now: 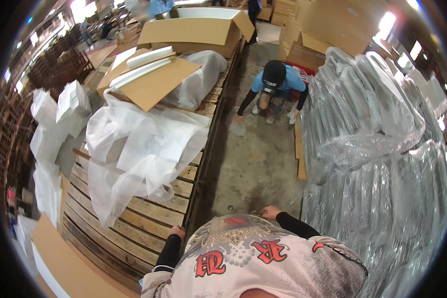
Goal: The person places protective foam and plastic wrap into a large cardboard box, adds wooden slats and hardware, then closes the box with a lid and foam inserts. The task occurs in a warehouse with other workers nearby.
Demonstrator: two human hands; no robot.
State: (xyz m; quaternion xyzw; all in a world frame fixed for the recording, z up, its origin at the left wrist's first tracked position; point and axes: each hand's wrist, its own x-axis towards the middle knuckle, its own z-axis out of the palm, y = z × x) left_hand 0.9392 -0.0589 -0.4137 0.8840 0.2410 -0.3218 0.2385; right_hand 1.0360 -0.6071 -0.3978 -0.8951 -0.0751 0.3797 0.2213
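My left hand (178, 231) is low beside the edge of a slatted wooden platform (176, 204). Its fingers look bent, but they are too small and partly hidden to tell whether they hold anything. In front of my body on the right is my right hand (270, 212), loosely open, with nothing visible in it. Both forearms wear black sleeves. On the platform lies a crumpled sheet of translucent white foam wrap (134, 171), out of reach of either hand. A flat white sheet (156, 141) shows through it.
A co-worker (274, 82) in a blue shirt crouches in the concrete aisle (253, 159), one hand on a clear plastic piece (238, 128). Plastic-wrapped grey bundles (367, 198) line the right. Flat cardboard (159, 82) and a large open carton (184, 32) are farther along the platform.
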